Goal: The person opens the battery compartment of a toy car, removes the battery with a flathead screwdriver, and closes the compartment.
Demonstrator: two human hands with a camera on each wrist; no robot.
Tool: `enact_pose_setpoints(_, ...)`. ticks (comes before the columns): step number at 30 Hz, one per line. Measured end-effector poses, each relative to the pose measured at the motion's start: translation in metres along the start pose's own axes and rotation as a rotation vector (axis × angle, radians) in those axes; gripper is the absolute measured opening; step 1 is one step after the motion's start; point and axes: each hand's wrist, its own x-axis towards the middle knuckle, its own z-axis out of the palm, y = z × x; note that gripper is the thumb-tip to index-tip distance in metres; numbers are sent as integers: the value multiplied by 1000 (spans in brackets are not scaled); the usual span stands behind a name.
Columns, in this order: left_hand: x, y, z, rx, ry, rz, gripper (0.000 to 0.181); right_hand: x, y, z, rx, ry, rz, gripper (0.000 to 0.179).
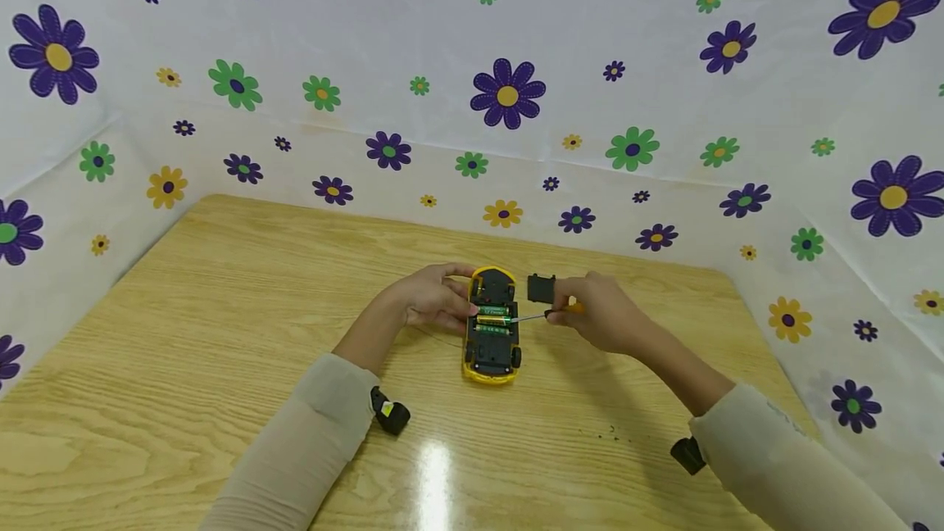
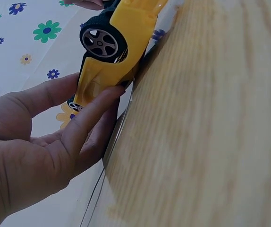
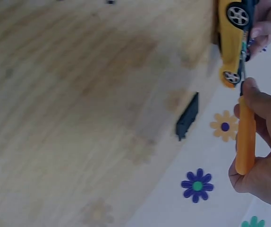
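A yellow toy car point(image 1: 492, 355) lies upside down on the table, its black underside facing up. Several green-and-gold batteries point(image 1: 492, 320) sit side by side in its uncovered battery compartment. My left hand point(image 1: 435, 299) grips the car's left side, thumb near the batteries; the left wrist view shows its fingers against the yellow body point(image 2: 121, 28). My right hand point(image 1: 605, 314) holds a screwdriver by its orange handle point(image 3: 246, 142). The metal shaft point(image 1: 533, 317) points left, with its tip at the right end of the middle battery. Beside my right fingers lies the black battery cover point(image 1: 542, 288).
The wooden table point(image 1: 258, 310) is bordered at the back and sides by a white flowered cloth point(image 1: 442, 31). A few small dark bits point(image 1: 610, 434) lie on the table to the right of the car. Black cameras point(image 1: 391, 412) are strapped at both wrists.
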Motion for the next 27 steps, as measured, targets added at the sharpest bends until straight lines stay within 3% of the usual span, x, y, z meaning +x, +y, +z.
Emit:
enact_pose_setpoints(8, 0, 0, -1, -3, -6, 1, 79, -12, 16, 22, 129, 93, 2, 11)
enact_pose_setpoints(16, 0, 0, -1, 1, 2, 1, 78, -16, 24, 34, 190, 136, -26, 12)
enact_pose_setpoints(27, -1, 1, 0, -10, -12, 1, 79, -12, 15, 13, 104, 67, -51, 10)
